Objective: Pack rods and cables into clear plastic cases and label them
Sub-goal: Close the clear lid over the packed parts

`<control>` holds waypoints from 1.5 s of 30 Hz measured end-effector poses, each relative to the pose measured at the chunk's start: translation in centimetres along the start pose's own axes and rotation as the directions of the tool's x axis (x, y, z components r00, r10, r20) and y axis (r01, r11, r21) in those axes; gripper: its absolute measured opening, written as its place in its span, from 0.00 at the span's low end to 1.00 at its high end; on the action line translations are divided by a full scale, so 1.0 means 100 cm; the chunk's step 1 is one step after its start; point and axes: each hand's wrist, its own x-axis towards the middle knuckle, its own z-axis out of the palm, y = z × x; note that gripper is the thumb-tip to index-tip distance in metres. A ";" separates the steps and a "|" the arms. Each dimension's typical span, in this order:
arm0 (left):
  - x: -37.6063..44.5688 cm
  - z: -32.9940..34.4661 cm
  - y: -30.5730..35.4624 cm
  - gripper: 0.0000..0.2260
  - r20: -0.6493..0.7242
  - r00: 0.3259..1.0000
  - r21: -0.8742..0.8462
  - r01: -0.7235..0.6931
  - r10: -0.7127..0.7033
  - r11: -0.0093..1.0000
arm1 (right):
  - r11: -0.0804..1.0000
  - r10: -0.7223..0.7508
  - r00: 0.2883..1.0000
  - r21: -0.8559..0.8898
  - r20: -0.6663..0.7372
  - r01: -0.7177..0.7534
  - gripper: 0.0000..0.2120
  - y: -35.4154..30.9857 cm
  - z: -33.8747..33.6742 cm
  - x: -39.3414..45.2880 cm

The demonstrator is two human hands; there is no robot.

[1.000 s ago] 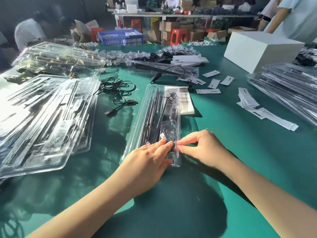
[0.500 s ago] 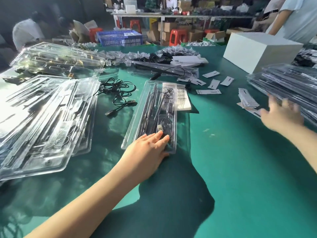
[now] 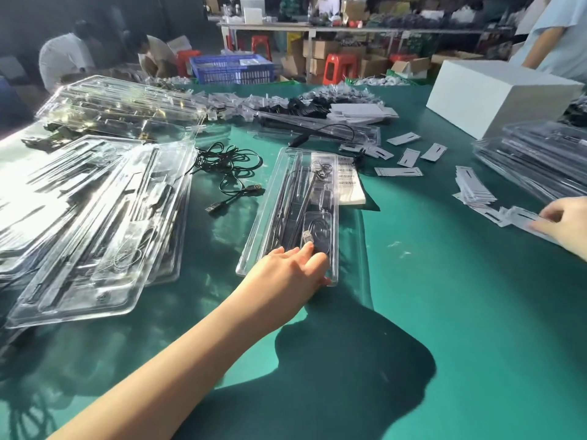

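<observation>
Your right hand (image 3: 562,222) has travelled right of the clear case (image 3: 290,214), pinching a label strip (image 3: 521,217); left hand (image 3: 292,271) rests flat-fingered on its near end, long axis running away from you.

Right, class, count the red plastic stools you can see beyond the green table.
3. One beside the crouching people at left, one under the far table, one by the cardboard boxes right of the blue crate. Others may be hidden behind clutter.
</observation>
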 end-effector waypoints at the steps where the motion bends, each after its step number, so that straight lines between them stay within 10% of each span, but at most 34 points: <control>1: 0.000 0.001 0.001 0.03 0.013 1.000 0.050 -0.005 0.004 0.999 | 0.997 -0.067 0.996 -0.033 -0.051 0.065 0.16 -0.010 -0.005 -0.007; 4: 0.000 0.005 0.002 0.07 -0.046 0.999 0.045 -0.001 0.003 0.999 | 0.987 -0.089 0.987 0.123 -0.131 0.106 0.19 -0.070 -0.028 -0.043; 7: -0.001 0.003 -0.001 0.05 -0.184 0.983 0.008 0.006 -0.004 1.000 | 0.813 -0.144 0.951 0.580 0.275 -0.045 0.15 -0.143 -0.045 -0.093; 10: 0.000 -0.002 -0.003 0.11 -0.213 0.975 0.046 0.070 -0.059 0.996 | 0.733 -0.324 0.614 0.601 0.720 -0.318 0.06 -0.191 -0.049 -0.144; 13: 0.000 0.001 -0.002 0.12 -0.219 0.974 0.033 0.071 -0.062 0.997 | 0.696 -0.403 0.473 0.598 0.784 -0.398 0.07 -0.220 -0.039 -0.169; 26: -0.002 -0.002 -0.001 0.08 -0.231 0.970 -0.014 0.073 -0.074 0.997 | 0.317 -0.204 0.605 0.637 0.770 -0.703 0.04 -0.278 -0.018 -0.153; 34: -0.003 0.003 -0.004 0.07 -0.267 0.962 -0.029 0.043 -0.050 0.999 | 0.070 -0.393 0.422 0.485 0.817 -0.872 0.12 -0.290 -0.022 -0.157; 45: -0.006 0.007 -0.004 0.09 -0.316 0.948 -0.085 0.019 -0.045 0.996 | -0.073 -0.367 0.605 0.627 0.706 -0.776 0.11 -0.291 -0.027 -0.185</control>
